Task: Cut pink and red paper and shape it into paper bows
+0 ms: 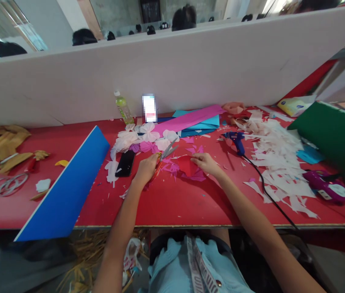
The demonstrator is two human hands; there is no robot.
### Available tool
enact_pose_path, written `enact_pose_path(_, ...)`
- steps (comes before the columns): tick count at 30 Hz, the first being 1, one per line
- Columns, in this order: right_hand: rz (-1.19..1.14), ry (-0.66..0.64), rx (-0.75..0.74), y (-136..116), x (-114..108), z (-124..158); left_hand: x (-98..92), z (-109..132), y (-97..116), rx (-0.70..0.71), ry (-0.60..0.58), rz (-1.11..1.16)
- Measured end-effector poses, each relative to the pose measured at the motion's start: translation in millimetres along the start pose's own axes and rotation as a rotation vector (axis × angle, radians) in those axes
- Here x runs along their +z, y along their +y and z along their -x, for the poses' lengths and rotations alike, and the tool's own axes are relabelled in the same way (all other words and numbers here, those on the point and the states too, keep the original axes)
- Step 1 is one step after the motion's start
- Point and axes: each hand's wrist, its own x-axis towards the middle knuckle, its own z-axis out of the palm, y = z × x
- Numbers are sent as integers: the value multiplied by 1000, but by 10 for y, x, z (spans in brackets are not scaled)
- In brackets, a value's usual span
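Note:
My left hand (147, 167) is closed on a pair of scissors (169, 150), whose metal blades point up and to the right, parted. Between the fingertips of my right hand (205, 163) is a red piece of paper (187, 165), hard to tell from the red table under it. The blades are apart from this piece, to its upper left. Magenta paper scraps (171, 166) lie around and below it. Behind the scissors sit white paper flowers (148, 132) and a pink paper flower (148, 146). A black phone (125, 163) lies beside my left hand.
A blue board (68, 187) stands at left, a green board (330, 138) at right. The glue gun (237, 142) trails a cord to the table edge. White paper strips (282, 142) spread rightward. A bottle (123, 108) and lit phone (149, 108) stand against the partition (172, 69).

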Motion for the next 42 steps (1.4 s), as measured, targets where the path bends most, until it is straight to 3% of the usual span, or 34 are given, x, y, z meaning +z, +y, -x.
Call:
enact_pose_path(7, -340, 264, 105, -73, 185, 21, 59, 26, 237, -64, -32, -54)
enact_pose_path(12, -424, 347, 101, -187, 321, 62, 74, 77, 462, -133, -13, -17)
enact_pose_path(24, -409, 377, 116, -268, 361, 86, 98, 83, 532, -159, -41, -13)
enact_pose_path(42, -577, 356, 183, -204, 470, 109, 55, 75, 516, -153, -100, -61)
